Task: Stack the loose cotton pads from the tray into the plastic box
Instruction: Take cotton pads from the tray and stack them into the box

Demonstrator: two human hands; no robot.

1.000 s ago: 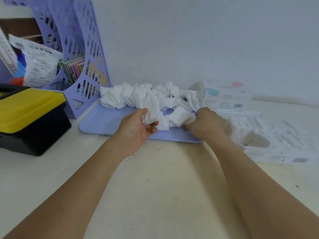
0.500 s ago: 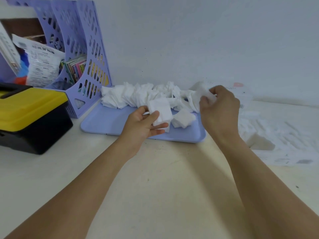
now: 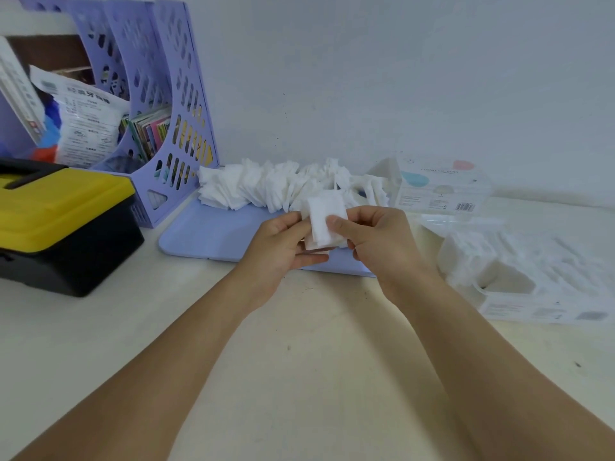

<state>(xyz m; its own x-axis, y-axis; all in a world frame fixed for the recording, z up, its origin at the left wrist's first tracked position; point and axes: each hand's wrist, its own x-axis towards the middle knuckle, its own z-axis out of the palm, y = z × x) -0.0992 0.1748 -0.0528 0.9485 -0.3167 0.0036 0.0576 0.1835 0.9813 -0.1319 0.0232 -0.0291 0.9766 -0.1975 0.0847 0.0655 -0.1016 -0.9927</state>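
A small stack of white cotton pads (image 3: 322, 217) is held above the front edge of the lilac tray (image 3: 213, 234). My left hand (image 3: 283, 251) holds the stack from the left and below. My right hand (image 3: 382, 244) pinches it from the right, thumb on top. A long heap of loose cotton pads (image 3: 279, 184) lies along the back of the tray. The clear plastic box (image 3: 519, 291) stands to the right on the table, with white pads inside it. Its clear lid (image 3: 442, 188) lies behind it.
A lilac file rack (image 3: 173, 104) with papers stands at the back left. A yellow and black case (image 3: 60, 224) sits in front of the rack. The white wall runs close behind the tray. Bare cream table (image 3: 299, 344) lies under my forearms.
My right hand has come back from the pile near the lid with a pad and met my left hand. Both now hold the stack together over the tray's front edge.
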